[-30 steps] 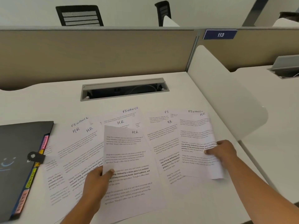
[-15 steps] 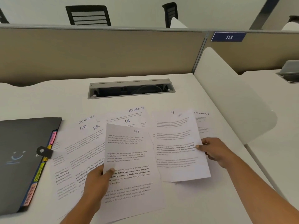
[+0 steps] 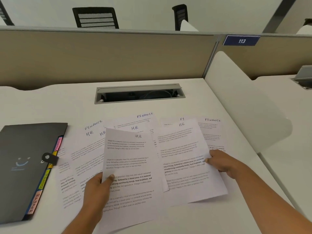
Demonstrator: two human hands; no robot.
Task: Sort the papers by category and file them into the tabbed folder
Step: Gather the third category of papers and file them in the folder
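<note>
Folder [image 3: 25, 166] lies at left edge of desktop [image 3: 50, 102], tabs facing the papers [image 3: 81, 157] fanned just right of it. Cable hatch [image 3: 140, 93] sits behind them, nr back edge. Left hand [image 3: 96, 188] holds HR sheet [image 3: 130, 162] over the spread (front centre); right hand [image 3: 221, 163] holds second sheet [image 3: 184, 157] just right.

Reaches in from the lower edge with both bare forearms. Pinches the left edge of the front HR sheet [image 3: 130, 166] with the left grip [image 3: 98, 188], thumb on top. Pinches the right edge of the right HR sheet [image 3: 182, 149] with the right grip [image 3: 221, 163], thumb on top, fingers curled beneath.
</note>
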